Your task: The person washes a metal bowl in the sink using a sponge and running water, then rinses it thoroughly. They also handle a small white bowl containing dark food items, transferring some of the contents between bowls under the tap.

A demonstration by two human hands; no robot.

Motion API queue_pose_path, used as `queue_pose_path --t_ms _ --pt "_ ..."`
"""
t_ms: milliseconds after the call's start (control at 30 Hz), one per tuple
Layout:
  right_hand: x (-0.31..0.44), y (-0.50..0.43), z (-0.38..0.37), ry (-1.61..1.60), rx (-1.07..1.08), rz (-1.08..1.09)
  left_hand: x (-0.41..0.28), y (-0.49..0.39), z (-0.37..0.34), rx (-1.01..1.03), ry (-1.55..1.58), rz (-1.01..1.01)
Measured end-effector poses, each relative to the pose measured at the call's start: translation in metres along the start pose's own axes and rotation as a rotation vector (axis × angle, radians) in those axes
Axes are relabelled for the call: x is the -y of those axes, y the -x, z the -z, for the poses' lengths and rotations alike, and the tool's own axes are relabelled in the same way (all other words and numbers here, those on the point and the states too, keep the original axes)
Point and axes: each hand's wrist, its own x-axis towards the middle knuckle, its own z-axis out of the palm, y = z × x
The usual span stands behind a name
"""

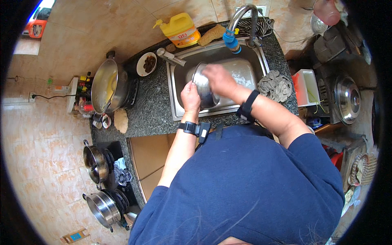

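Note:
Over the stainless steel sink (pixel 172 101), my left hand (pixel 191 97) grips the rim of a shiny metal bowl (pixel 203 88), which is tilted on its side. My right hand (pixel 221 79) is at the bowl's right side, blurred, with its fingers near the rim; whether it holds something is hidden. The curved chrome faucet (pixel 245 12) with a blue fitting stands behind the sink's right part. Some whitish wet patches show on the sink's bottom.
A yellow detergent jug (pixel 180 29) and a loofah (pixel 212 35) lie behind the sink. On the left are a small bowl of dark food (pixel 141 71) and a large steel pot (pixel 104 87). A crumpled grey cloth (pixel 275 86) lies at the sink's right edge.

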Motion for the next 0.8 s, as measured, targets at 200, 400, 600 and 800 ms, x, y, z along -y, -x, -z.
queue_pose_path --t_ms 200,400,600,800 --pt "-0.009 0.002 -0.003 -0.044 -0.069 0.1 0.0 -0.003 -0.003 0.05 0.058 0.06" --pt "-0.025 -0.009 -0.004 -0.122 -0.163 -0.116 0.001 -0.001 0.001 0.075 0.166 0.089" --pt "-0.097 0.012 -0.015 -0.387 -0.14 -0.508 -0.015 -0.002 0.008 0.027 0.453 0.263" --pt "-0.032 0.045 -0.026 -0.104 -0.281 -0.326 -0.018 -0.021 0.002 -0.258 0.576 0.456"
